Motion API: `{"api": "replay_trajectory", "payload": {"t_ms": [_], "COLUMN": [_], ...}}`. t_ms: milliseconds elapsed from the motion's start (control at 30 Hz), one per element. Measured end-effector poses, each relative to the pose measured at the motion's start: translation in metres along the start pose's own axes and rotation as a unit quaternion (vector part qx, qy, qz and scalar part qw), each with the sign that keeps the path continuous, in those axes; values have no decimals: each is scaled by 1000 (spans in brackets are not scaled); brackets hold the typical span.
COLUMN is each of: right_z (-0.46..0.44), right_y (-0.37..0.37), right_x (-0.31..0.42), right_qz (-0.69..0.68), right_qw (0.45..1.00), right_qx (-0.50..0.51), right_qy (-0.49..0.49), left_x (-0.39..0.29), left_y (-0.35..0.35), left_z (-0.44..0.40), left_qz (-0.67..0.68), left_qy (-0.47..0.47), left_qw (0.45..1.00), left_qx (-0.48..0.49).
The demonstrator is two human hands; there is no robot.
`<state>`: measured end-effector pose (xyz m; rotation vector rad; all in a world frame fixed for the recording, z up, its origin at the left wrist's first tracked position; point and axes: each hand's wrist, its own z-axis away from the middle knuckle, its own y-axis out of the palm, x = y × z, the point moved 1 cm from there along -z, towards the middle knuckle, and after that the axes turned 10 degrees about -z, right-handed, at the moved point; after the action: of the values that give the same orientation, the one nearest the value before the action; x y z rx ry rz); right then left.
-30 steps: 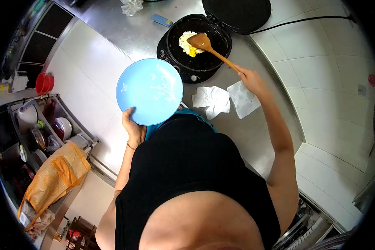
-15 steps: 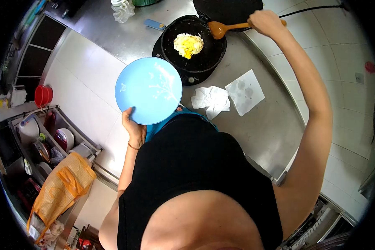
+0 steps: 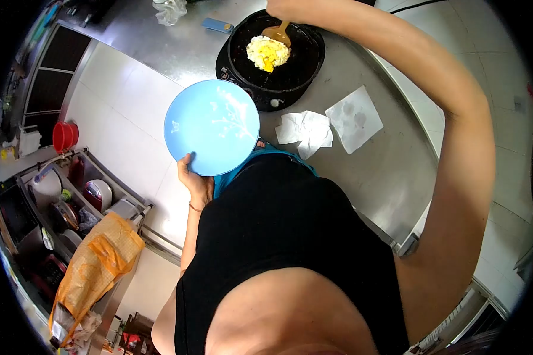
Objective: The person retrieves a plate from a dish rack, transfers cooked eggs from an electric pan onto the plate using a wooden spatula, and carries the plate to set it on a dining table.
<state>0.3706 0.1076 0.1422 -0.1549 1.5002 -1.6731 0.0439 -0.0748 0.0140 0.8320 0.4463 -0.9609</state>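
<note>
Above a black pan [image 3: 307, 62], your right hand [image 3: 287, 9] grips a wooden spatula [image 3: 278, 34], its blade at the edge of the egg [image 3: 265, 53] inside, while your left hand [image 3: 196, 183] grasps a blue plate [image 3: 207, 130] nearby.

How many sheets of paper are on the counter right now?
2. The crumpled white paper lies below the pan; the flat, spotted sheet is just to its right in the picture. More could be hidden.
</note>
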Motion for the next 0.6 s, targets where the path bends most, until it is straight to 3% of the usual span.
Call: {"api": "replay_trajectory", "payload": {"t_ms": [167,267,400,433,533,600], "right_z": [10,33,72,78,98,126], "right_y": [-18,-31,-19,-18,-25,22], "right_x": [1,-23,-47,-46,-42,-56], "right_qz": [-8,-22,-7,-9,-99,-216], "right_qw": [998,987,984,974,945,941], "right_qx": [53,122,118,156,227,185], "right_qy": [18,103,131,164,214,181], "left_x": [-3,-5,-2,-5,-8,-8], "left_y": [4,5,-5,-1,0,-2], "left_z": [-2,-2,-9,-7,-5,-5], "left_qz": [3,3,0,-3,-6,-5], "left_qy": [2,2,7,7,5,5], "left_qw": [1000,1000,1000,1000,1000,1000], "left_qx": [-13,-10,7,7,4,-1]}}
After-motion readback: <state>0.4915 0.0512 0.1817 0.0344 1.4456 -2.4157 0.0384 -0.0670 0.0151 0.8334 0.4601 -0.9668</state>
